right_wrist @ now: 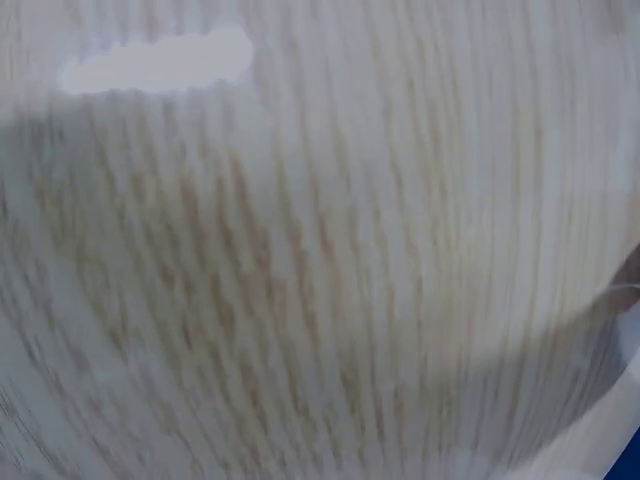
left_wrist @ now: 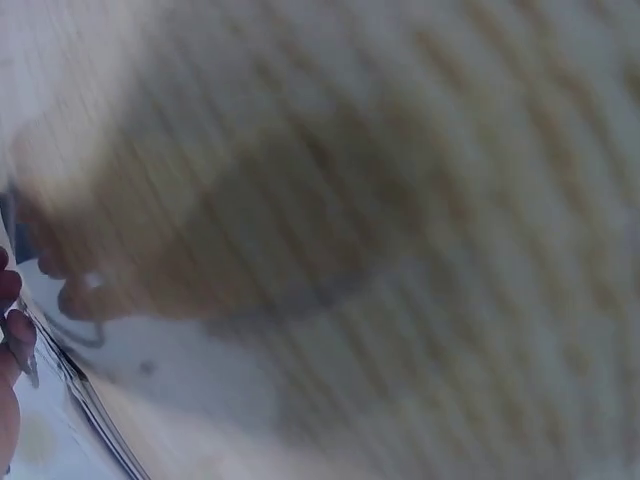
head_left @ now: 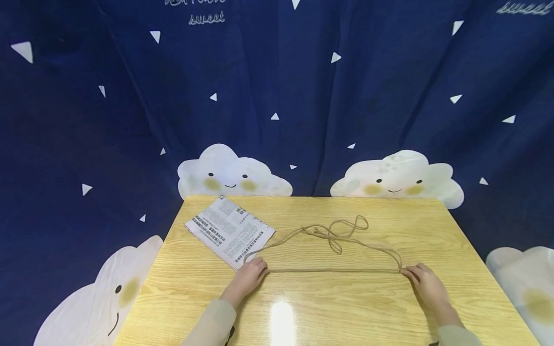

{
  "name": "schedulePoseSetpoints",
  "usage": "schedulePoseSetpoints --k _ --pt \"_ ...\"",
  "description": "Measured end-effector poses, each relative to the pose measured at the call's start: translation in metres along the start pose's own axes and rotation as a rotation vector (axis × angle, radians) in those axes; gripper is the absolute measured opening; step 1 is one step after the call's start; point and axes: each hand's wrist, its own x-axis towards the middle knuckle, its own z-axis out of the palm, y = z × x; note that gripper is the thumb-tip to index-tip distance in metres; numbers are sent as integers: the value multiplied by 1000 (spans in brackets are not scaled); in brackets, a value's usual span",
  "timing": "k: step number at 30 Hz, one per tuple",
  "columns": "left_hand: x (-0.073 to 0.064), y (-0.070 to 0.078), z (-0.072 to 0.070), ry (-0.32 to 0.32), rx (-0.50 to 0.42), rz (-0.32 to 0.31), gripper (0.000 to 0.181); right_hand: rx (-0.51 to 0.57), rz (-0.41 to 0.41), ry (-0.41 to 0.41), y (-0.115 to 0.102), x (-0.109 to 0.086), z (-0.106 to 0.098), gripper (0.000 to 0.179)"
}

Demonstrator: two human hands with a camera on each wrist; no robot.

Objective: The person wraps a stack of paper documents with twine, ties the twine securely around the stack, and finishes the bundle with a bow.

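A thin brown cord lies over the table in the head view, one stretch of it drawn straight between the two hands. My left hand pinches the cord at the left end of this stretch, close to the near corner of a folded newspaper. At the right end, my right hand pinches it between thumb and fingertips. Behind the straight stretch, the rest of the cord runs back in loose curves to a tangle of loops. Fingers show at the left edge of the left wrist view.
The light wood table carries a bright glare spot near its front. Behind it hangs a dark blue curtain with white triangles and smiling clouds. Table grain fills most of both wrist views.
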Motion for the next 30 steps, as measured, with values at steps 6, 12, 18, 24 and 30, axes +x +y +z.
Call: schedulePoseSetpoints --k 6,12,18,24,30 --pt "-7 -2 -9 107 -34 20 8 61 115 25 8 -9 -15 12" --pt "-12 1 -16 108 -65 25 7 68 116 21 9 -15 -24 13" --pt "-27 4 -7 67 -77 4 6 70 120 36 4 -30 -19 10" --pt "-28 7 1 88 -83 4 7 95 148 -9 0 -33 -18 17" --pt "-8 13 -4 73 -128 -47 11 76 193 -141 -12 -21 -29 32"
